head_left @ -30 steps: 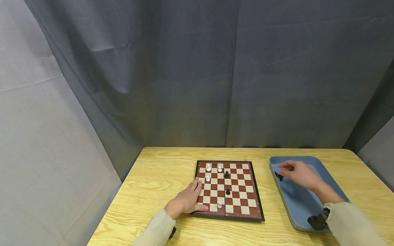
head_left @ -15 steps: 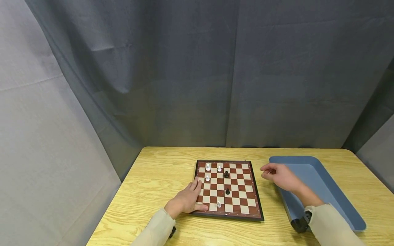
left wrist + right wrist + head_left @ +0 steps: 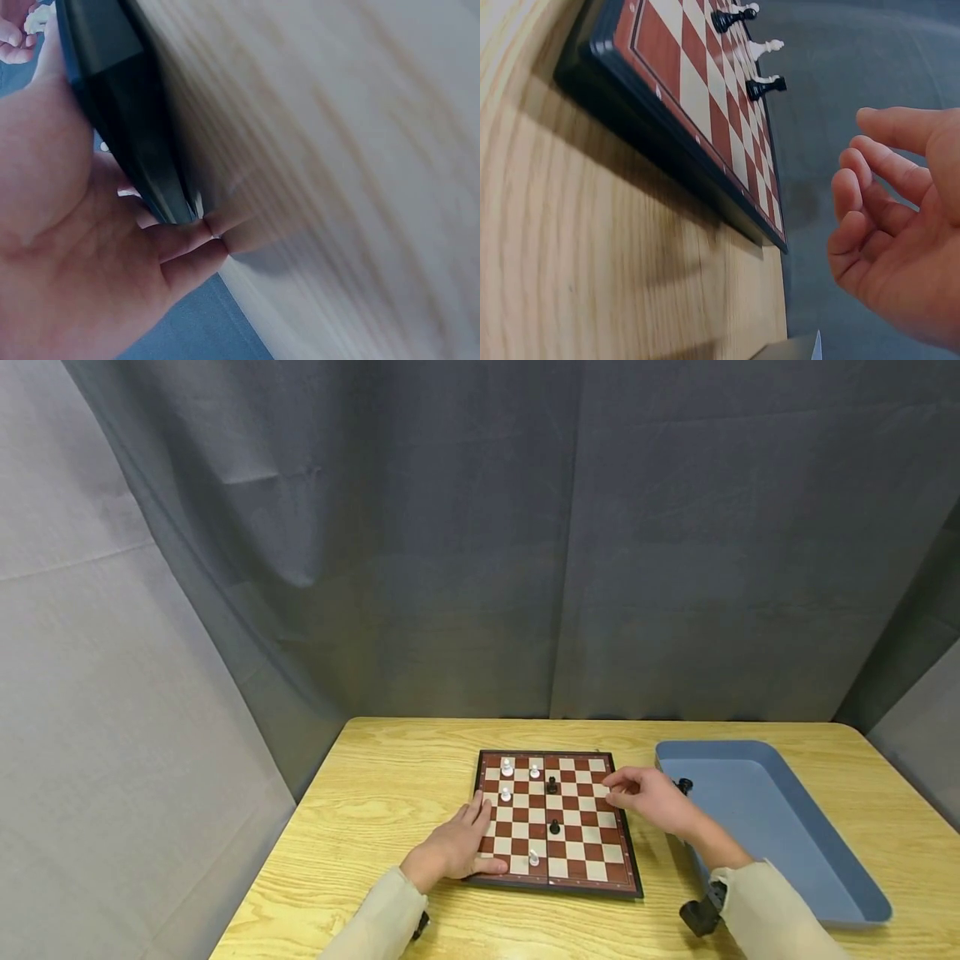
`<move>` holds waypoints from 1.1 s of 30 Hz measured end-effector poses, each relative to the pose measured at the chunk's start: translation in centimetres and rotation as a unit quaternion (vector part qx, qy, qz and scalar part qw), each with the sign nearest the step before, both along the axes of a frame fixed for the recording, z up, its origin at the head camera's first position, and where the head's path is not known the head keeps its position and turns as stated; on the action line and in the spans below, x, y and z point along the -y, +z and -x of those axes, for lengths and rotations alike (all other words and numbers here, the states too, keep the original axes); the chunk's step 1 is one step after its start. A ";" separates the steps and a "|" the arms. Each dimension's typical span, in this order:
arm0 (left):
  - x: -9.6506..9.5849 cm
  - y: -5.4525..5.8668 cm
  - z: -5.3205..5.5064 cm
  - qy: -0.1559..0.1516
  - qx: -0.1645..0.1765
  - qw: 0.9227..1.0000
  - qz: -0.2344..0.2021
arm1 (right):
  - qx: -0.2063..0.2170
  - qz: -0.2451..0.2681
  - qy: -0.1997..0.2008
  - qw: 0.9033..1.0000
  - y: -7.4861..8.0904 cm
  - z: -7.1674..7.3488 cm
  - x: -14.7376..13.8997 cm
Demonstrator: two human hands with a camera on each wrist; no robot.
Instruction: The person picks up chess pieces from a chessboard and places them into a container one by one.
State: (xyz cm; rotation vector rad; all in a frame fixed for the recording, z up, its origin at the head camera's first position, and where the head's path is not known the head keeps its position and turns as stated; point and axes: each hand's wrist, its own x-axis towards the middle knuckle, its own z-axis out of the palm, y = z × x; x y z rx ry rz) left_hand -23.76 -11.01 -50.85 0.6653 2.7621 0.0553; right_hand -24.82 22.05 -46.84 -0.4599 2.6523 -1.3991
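The folding chessboard point(image 3: 592, 835) lies flat on the table. My left hand point(image 3: 450, 847) rests on its left edge with straight fingers, thumb on the near left corner; in the left wrist view, two fingers point(image 3: 196, 259) reach the tabletop beside the black rim. My right hand point(image 3: 652, 797) hovers at the board's right edge, its fingers loosely bent. Nothing shows between its thumb and fingers point(image 3: 847, 191) in the right wrist view. On the board stand two black pieces, one farther back point(image 3: 552, 785) and a pawn point(image 3: 555, 827), and several white pieces, one point(image 3: 534, 858) near the front.
A blue tray point(image 3: 810, 802) stands on the table to the right, with black chess pieces point(image 3: 684, 785) by its left wall, partly behind my right hand. The wooden tabletop point(image 3: 390, 777) extends left of the board. Grey curtains point(image 3: 465, 568) hang behind.
My right hand has moved left, from over the tray to the right edge of the chessboard. My left hand and the pieces on the board stay where they were.
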 end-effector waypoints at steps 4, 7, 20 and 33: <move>-0.1 0.1 0.0 0.000 0.002 1.000 0.003 | 0.004 0.007 0.000 1.000 -0.1 -0.1 1.0; 0.0 0.1 0.0 0.000 0.004 1.000 0.003 | 0.001 0.009 0.010 1.000 -0.3 -0.1 1.7; 0.0 0.2 0.0 -0.003 0.004 1.000 -0.002 | -0.010 -0.012 0.032 0.999 -2.0 0.0 4.0; 0.1 0.4 -0.2 -0.002 0.007 1.000 -0.009 | -0.018 -0.041 0.028 0.999 -3.0 -0.3 6.1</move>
